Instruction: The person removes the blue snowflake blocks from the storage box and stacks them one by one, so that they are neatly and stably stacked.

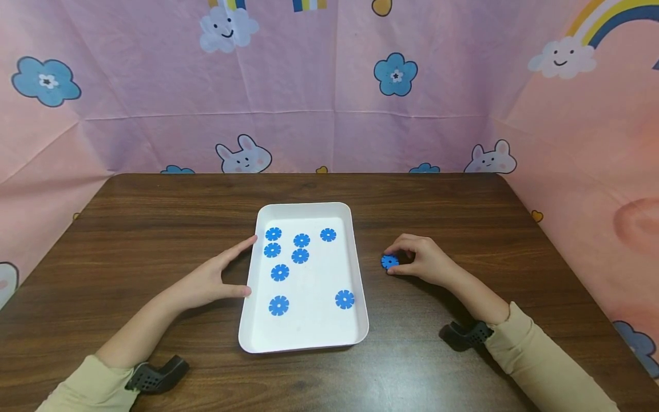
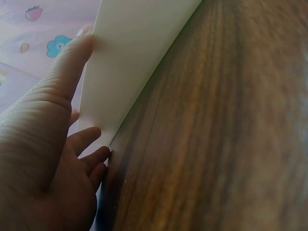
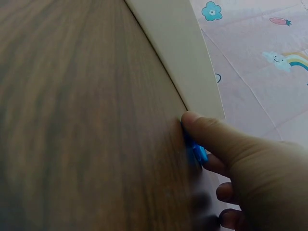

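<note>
A white rectangular tray [image 1: 314, 326] lies on the brown wooden table, holding several blue notched plastic discs, snowflake-like with a small hole at the center. One such disc [image 1: 279, 305] is near the tray's front left corner, another [image 1: 344, 299] near the right wall. My left hand [image 1: 201, 283] spreads thumb and forefinger along the tray's left wall, its fingertips at the outer side. To the right of the tray, my right hand [image 1: 427, 260] pinches a single blue notched disc [image 1: 389, 262] between thumb and fingers, low over the tabletop. In the right wrist view, the thumb partly covers this disc [image 3: 198, 153].
The wooden table [image 1: 165, 229] has rounded far corners. A pink cloth [image 1: 309, 74] printed with clouds, flowers and rabbits hangs behind it and at the sides. Black wrist-worn devices sit on the left wrist [image 1: 157, 376] and right wrist [image 1: 463, 335].
</note>
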The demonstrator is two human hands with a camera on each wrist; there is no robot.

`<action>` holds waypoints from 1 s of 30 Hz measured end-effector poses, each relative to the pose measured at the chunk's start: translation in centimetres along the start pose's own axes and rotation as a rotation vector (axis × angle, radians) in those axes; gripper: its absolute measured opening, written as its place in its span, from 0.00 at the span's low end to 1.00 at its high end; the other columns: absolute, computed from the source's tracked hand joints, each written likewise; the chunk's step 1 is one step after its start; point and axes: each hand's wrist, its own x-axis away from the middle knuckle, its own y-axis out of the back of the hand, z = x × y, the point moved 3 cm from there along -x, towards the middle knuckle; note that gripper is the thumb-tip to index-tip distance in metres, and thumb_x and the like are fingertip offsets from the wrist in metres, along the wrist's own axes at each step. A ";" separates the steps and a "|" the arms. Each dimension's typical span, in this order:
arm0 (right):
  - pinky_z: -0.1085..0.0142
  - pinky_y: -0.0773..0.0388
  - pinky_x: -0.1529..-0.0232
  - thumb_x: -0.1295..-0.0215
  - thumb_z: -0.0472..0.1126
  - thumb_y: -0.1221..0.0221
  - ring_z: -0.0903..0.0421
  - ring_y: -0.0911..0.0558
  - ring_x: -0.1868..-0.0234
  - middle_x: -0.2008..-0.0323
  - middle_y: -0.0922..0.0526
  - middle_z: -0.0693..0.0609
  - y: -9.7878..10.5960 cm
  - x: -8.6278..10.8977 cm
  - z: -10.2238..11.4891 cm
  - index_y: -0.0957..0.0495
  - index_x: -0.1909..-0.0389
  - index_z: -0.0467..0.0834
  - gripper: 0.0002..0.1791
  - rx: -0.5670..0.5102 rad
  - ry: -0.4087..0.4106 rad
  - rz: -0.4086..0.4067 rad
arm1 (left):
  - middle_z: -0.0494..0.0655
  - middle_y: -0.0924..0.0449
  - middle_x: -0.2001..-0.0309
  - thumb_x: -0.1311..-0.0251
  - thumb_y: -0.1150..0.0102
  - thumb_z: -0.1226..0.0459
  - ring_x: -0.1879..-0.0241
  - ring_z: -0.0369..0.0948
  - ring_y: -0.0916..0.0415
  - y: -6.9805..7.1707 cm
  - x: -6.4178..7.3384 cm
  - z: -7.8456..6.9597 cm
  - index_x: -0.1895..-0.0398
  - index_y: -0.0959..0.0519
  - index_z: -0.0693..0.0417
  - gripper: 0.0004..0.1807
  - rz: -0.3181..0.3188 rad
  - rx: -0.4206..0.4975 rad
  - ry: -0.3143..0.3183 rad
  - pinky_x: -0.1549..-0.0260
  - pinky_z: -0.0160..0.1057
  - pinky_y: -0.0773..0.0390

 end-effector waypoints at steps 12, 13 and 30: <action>0.67 0.32 0.73 0.53 0.42 0.26 0.58 0.31 0.72 0.66 0.20 0.56 0.7 -0.2 0.8 0.16 0.59 0.44 0.18 -0.001 0.019 -0.054 | 0.57 0.53 0.26 0.53 0.27 0.52 0.29 0.61 0.57 0.0 0.0 -0.1 0.24 0.50 0.38 0.54 0.001 0.015 0.002 0.44 0.74 0.53; 0.67 0.33 0.73 0.52 0.42 0.26 0.58 0.31 0.72 0.66 0.20 0.55 0.9 -0.3 1.0 0.16 0.58 0.43 0.18 -0.006 0.025 -0.064 | 0.57 0.53 0.26 0.53 0.27 0.51 0.29 0.61 0.58 0.0 0.0 -0.1 0.24 0.50 0.38 0.54 0.001 0.017 0.003 0.44 0.74 0.53; 0.63 0.32 0.74 0.53 0.36 0.26 0.52 0.30 0.72 0.65 0.19 0.51 0.6 -2.6 6.3 0.17 0.58 0.42 0.18 -0.177 0.168 -0.107 | 0.57 0.52 0.26 0.52 0.27 0.52 0.30 0.62 0.57 0.0 0.1 -0.2 0.24 0.49 0.38 0.54 -0.004 0.012 -0.003 0.45 0.74 0.51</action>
